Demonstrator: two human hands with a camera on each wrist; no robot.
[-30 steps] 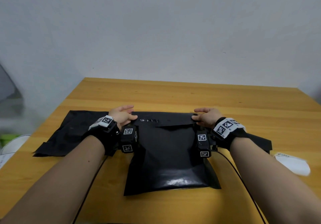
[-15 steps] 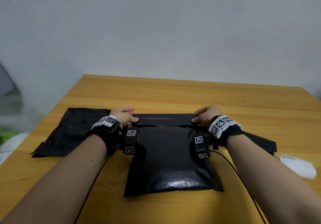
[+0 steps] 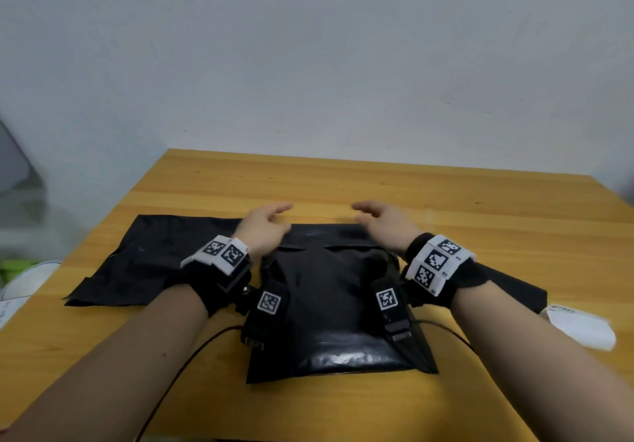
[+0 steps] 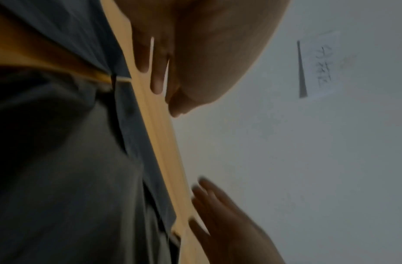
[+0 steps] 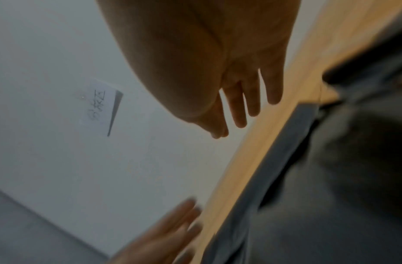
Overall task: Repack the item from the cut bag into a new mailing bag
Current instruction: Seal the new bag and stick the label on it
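A filled black mailing bag (image 3: 338, 308) lies in the middle of the wooden table (image 3: 343, 184), its top flap (image 3: 322, 235) folded down across it. My left hand (image 3: 266, 223) hovers over the flap's left end with fingers straight and spread, holding nothing. My right hand (image 3: 380, 220) hovers over the right end, fingers likewise extended and empty. In the wrist views both hands (image 4: 159, 71) (image 5: 245, 100) show straight fingers above the table's far edge. A flat, empty black bag (image 3: 144, 260) lies to the left, partly under my left wrist.
A white paper strip (image 3: 579, 328) lies at the table's right edge beside a black bag corner (image 3: 514, 290). Cables (image 3: 192, 359) trail from the wrist cameras across the near table. A paper note (image 4: 319, 66) hangs on the grey wall behind.
Both hands let go of the flap's ends, where they were pressing, and lifted up and inward with fingers spread. The flap stays folded down.
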